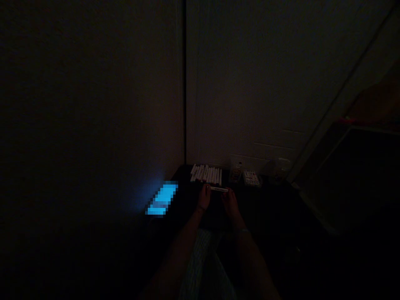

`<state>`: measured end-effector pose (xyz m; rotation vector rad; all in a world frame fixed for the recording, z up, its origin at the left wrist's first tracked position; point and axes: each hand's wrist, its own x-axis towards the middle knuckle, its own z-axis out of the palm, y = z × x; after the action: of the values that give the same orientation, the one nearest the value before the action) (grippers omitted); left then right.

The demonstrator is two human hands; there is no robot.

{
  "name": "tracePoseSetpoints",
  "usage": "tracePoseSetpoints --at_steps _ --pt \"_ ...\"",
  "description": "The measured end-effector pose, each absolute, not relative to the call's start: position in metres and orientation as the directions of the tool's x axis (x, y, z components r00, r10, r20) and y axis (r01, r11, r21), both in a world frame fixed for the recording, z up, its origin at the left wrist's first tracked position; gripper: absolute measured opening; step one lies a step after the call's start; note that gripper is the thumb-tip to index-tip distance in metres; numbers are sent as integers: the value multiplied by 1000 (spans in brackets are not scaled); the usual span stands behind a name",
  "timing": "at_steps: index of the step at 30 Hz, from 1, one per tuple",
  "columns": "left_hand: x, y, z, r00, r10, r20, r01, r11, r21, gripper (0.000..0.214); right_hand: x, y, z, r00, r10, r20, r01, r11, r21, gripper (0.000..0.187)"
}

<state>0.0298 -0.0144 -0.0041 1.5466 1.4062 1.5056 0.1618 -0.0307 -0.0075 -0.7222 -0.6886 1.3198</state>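
The scene is very dark. My left hand [204,197] and my right hand [230,203] are held close together over a dark surface [265,204], and between their fingertips they grip a white marker [218,189] lying crosswise. Both hands have their fingers pinched on its ends. Just beyond the hands, a row of several white markers [206,173] lies side by side near the wall.
A glowing blue screen [161,199] lies to the left of my hands. Small pale items [251,178] and a small container [236,171] sit right of the marker row. Walls meet in a corner behind. A dark bulky object [353,175] stands at right.
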Motion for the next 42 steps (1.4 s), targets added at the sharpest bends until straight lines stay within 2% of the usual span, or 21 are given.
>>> tracePoseSetpoints --at_steps 5,21,31,35,42 --pt "32 -16 -1 -177 907 382 327 -312 892 32 161 -26 -12 158 987 0 -684 109 -722 18" --pt "28 -19 3 -169 926 337 317 -273 908 31 158 -28 -6 105 994 -12 -672 62 -738 24" --pt "28 -13 -3 -157 927 340 323 -277 905 25 157 -23 -8 110 992 -56 -668 32 -744 18" --pt "27 -13 -3 -153 935 321 309 -264 914 24 156 -25 -6 107 994 -26 -666 53 -744 18" --pt "27 -8 -8 -162 905 393 250 -348 904 25 155 -24 -6 126 991 -55 -668 44 -743 17"
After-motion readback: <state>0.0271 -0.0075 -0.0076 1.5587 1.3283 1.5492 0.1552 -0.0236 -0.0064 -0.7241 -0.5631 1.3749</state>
